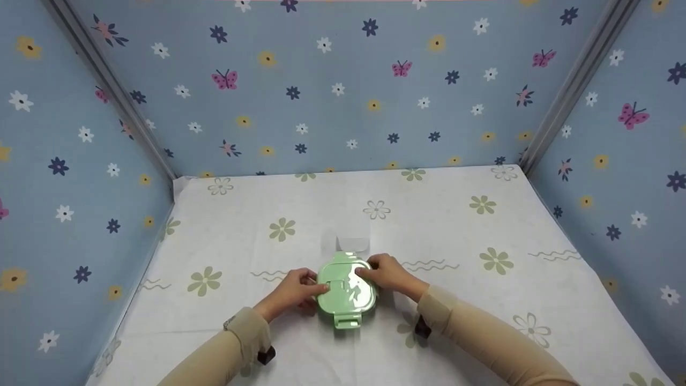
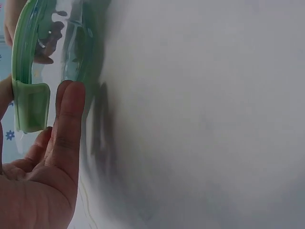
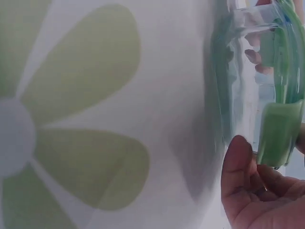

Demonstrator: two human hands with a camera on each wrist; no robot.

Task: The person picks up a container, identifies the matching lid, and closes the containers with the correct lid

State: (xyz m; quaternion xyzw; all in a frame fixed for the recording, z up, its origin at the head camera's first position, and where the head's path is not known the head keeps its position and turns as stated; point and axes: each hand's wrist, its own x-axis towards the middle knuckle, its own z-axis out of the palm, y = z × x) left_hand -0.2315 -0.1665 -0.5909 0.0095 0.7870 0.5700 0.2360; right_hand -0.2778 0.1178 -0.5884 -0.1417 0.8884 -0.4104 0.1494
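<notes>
A glass food container with a light green snap-on lid (image 1: pixel 335 300) sits low in the middle of the head view, one latch facing the front and one the back. My left hand (image 1: pixel 292 292) holds its left side, thumb on top of the lid and fingers along the wall. On the right side my right hand (image 1: pixel 394 274) grips it, its thumb also over the lid. The left wrist view shows a green side latch (image 2: pixel 32 107) between thumb and fingers, standing out from the clear wall. A matching latch (image 3: pixel 279 133) shows near the right fingers.
Just behind the container lies a small pale see-through piece (image 1: pixel 353 244), its kind unclear. A white flowered cloth (image 1: pixel 214 316) covers the table. Blue patterned panels (image 1: pixel 343 118) with grey metal posts (image 1: pixel 568 91) enclose the back and both sides.
</notes>
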